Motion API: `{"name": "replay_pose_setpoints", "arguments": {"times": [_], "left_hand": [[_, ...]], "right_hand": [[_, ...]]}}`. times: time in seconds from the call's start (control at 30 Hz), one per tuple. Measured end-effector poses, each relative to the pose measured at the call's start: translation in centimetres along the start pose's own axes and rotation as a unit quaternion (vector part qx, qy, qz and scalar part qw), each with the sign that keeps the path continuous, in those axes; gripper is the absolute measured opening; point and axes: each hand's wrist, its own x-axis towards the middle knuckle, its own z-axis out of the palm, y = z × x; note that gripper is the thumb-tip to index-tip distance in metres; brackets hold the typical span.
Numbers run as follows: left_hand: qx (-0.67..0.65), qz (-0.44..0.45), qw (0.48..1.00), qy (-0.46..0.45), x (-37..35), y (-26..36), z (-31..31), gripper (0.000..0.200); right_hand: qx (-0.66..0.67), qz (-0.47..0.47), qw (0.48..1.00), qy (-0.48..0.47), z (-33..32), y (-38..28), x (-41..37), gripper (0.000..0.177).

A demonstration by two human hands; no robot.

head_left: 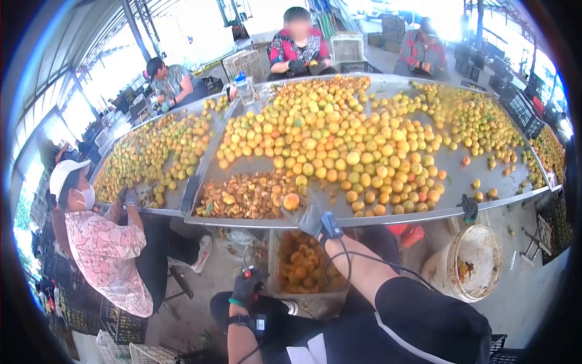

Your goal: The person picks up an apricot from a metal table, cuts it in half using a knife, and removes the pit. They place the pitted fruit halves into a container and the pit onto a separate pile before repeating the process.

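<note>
At the near edge of the metal table [254, 165], my right hand [310, 219], in a grey glove, has its thumb and fingers around an orange-yellow apricot [291, 201]. It is beside a heap of brown pits [245, 195]. Lower down, over my lap, my left hand [247, 287] wears a dark glove and is closed around a small red-handled tool with a thin metal tip [247, 267]. Its fingers hide most of the tool. Below the table edge, between my hands, a crate [274, 258] holds orange fruit halves.
Many whole apricots [339, 142] cover the table. A white bucket [479, 267] stands at the right, near a dark glove [468, 207] on the table edge. A person in a pink shirt [109, 255] sits at my left; several others sit opposite. A bottle [245, 91] stands farther back.
</note>
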Motion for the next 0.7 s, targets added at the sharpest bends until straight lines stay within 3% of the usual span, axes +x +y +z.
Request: {"name": "replay_pose_setpoints", "arguments": {"times": [0.2,0.23,0.27,0.3,0.33,0.37,0.47,0.7], "left_hand": [[-0.011,0.002,1.000,0.013,-0.6,-0.1,0.1,0.011],[0.002,-0.001,1.000,0.012,-0.8,0.1,0.1,0.015],[0.003,0.003,1.000,0.010,-1.0,0.1,0.0,0.015],[-0.002,0.002,1.000,0.010,-1.0,0.2,0.0,0.011],[-0.009,-0.001,1.000,0.008,-1.0,0.2,0.1,0.009],[-0.008,-0.002,1.000,0.005,-1.0,0.2,0.3,0.009],[-0.013,-0.002,1.000,0.012,-0.9,0.1,0.3,0.008],[-0.001,0.005,1.000,0.022,-0.3,-0.4,0.3,0.009]], "right_hand": [[0.014,0.017,0.999,-0.040,-4.0,-0.4,1.8,0.062],[-0.282,-0.108,0.946,-0.116,-6.3,-0.7,2.8,0.064],[-0.546,-0.223,0.788,-0.178,-8.4,-1.3,4.0,0.066],[-0.547,-0.227,0.786,-0.179,-6.5,-2.0,2.8,0.066],[-0.265,-0.187,0.942,-0.091,-2.8,-2.9,0.5,0.068],[0.049,-0.125,0.991,0.007,0.4,-3.9,-1.0,0.069],[0.011,-0.188,0.979,0.078,1.8,-8.2,-1.6,0.071],[-0.017,-0.244,0.969,0.017,2.3,-16.0,-2.6,0.076]]}}
